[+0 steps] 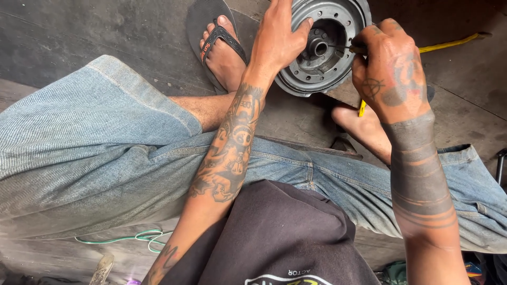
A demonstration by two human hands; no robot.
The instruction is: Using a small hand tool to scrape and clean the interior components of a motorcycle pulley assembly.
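Note:
A round grey metal hub (323, 47) with a hollow centre and bolt holes rests on the dark floor between my feet. My left hand (277, 39) grips its left rim, thumb hooked over the edge. My right hand (388, 66) is closed around a thin tool with a yellow handle (362, 108); its metal tip (343, 47) reaches into the hub's centre. The handle's lower end shows below my fist.
My legs in denim shorts frame the work, left foot in a black flip-flop (222, 37), right foot (364, 126) bare. A yellow rod (449, 43) lies on the floor at right. A green and white wire (142, 236) lies below my left leg.

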